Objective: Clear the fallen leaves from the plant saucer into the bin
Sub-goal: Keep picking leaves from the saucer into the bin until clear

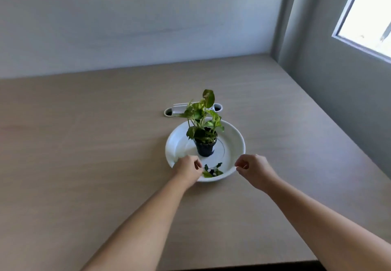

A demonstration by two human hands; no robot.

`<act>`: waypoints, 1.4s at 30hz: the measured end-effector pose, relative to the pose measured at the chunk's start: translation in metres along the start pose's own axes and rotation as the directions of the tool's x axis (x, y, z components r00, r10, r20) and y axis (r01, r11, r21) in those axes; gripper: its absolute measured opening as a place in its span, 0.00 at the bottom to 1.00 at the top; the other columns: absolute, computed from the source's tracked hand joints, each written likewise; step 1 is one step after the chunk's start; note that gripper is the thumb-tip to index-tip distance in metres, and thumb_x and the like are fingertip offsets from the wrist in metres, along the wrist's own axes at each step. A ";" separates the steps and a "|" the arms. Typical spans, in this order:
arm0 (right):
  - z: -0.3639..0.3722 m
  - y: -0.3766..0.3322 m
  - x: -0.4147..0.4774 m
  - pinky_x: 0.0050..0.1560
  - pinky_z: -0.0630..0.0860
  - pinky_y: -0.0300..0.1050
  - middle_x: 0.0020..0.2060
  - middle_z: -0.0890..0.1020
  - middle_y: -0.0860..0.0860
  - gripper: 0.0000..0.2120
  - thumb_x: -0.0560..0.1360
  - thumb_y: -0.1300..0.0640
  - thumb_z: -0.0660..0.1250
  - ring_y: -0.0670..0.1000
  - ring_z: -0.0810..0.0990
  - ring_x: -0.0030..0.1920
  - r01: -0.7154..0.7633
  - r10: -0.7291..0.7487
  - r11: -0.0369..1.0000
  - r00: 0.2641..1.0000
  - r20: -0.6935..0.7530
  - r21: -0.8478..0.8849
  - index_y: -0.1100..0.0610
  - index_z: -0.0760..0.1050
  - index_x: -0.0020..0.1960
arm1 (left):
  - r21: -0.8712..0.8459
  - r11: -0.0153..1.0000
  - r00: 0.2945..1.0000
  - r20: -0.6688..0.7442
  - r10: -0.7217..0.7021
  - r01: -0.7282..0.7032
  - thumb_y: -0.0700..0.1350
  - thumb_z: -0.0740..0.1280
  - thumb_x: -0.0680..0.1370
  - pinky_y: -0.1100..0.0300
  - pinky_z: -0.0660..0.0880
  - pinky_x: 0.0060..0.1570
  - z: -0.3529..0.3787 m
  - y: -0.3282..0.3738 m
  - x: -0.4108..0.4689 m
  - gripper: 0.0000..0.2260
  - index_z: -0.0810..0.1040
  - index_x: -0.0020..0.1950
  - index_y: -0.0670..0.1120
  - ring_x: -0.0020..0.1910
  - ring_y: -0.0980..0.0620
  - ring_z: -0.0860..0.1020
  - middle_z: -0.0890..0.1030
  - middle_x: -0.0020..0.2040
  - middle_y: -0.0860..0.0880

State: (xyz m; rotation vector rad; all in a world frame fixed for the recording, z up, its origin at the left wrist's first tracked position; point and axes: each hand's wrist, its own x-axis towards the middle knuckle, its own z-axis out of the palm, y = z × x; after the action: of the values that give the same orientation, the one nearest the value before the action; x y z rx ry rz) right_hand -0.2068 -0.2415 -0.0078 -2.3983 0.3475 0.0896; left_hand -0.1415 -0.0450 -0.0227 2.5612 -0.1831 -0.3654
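Note:
A white round saucer lies on the wooden table, with a small green plant in a black pot standing in its middle. Several fallen green leaves lie in the saucer's near part. My left hand rests over the saucer's near left rim, its fingers curled, fingertips close to the leaves; whether it pinches a leaf is unclear. My right hand hovers at the saucer's near right rim with fingers curled loosely and nothing seen in it. No bin is in view.
Behind the plant a white cable-port fitting is set into the table. A pale wall runs along the far edge, and a grey wall with a window stands at the right. The table's near edge is at the bottom.

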 end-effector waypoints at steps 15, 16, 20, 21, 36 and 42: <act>0.102 -0.032 0.087 0.43 0.75 0.47 0.50 0.77 0.54 0.13 0.68 0.52 0.71 0.56 0.79 0.48 -0.018 0.119 0.920 0.965 0.233 -0.392 0.56 0.75 0.49 | 0.402 0.883 0.951 0.282 0.130 -0.240 0.48 0.73 0.69 0.57 0.67 0.46 0.006 -0.055 0.089 0.08 0.75 0.42 0.50 0.48 0.45 0.78 0.76 0.49 0.48; 0.103 -0.032 0.089 0.43 0.75 0.47 0.49 0.78 0.55 0.10 0.68 0.55 0.71 0.56 0.78 0.46 -0.019 0.113 0.931 0.965 0.237 -0.364 0.57 0.76 0.47 | 0.366 0.901 0.949 0.289 0.125 -0.231 0.44 0.73 0.70 0.58 0.68 0.43 0.007 -0.055 0.089 0.07 0.75 0.41 0.49 0.47 0.45 0.78 0.77 0.49 0.48; 0.103 -0.032 0.089 0.43 0.77 0.45 0.45 0.83 0.57 0.07 0.70 0.65 0.64 0.56 0.78 0.43 -0.009 0.092 0.954 0.961 0.262 -0.300 0.60 0.81 0.43 | 0.233 0.956 0.958 0.264 0.113 -0.178 0.35 0.67 0.71 0.59 0.74 0.41 0.010 -0.058 0.090 0.05 0.81 0.41 0.43 0.47 0.45 0.80 0.83 0.48 0.45; 0.101 -0.033 0.089 0.44 0.78 0.45 0.45 0.83 0.57 0.09 0.70 0.67 0.63 0.55 0.78 0.42 -0.013 0.088 0.959 0.964 0.251 -0.284 0.61 0.81 0.43 | 0.198 0.966 0.963 0.245 0.115 -0.165 0.34 0.66 0.71 0.60 0.74 0.41 0.009 -0.058 0.089 0.06 0.82 0.42 0.42 0.48 0.46 0.81 0.83 0.48 0.45; 0.012 -0.005 0.049 0.26 0.71 0.37 0.34 0.81 0.55 0.04 0.67 0.67 0.69 0.52 0.75 0.32 -0.161 0.163 0.983 0.986 -0.018 0.089 0.60 0.81 0.37 | -0.074 0.993 0.992 0.081 0.099 -0.093 0.34 0.69 0.71 0.61 0.77 0.45 0.009 0.017 0.036 0.05 0.84 0.40 0.42 0.45 0.50 0.81 0.85 0.44 0.45; -0.087 0.084 -0.026 0.26 0.70 0.37 0.32 0.80 0.53 0.05 0.66 0.65 0.71 0.52 0.75 0.30 -0.288 0.309 0.948 0.935 -0.171 0.139 0.57 0.81 0.34 | -0.104 0.954 0.939 0.177 0.297 -0.282 0.35 0.69 0.70 0.64 0.75 0.38 0.078 0.145 -0.012 0.06 0.85 0.41 0.44 0.44 0.48 0.83 0.86 0.42 0.45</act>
State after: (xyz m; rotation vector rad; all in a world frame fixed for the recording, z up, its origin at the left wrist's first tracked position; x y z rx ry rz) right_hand -0.2572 -0.3531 0.0076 -2.2311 0.7875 -0.0228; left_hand -0.1836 -0.2039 -0.0061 2.3745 -0.5983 -0.4929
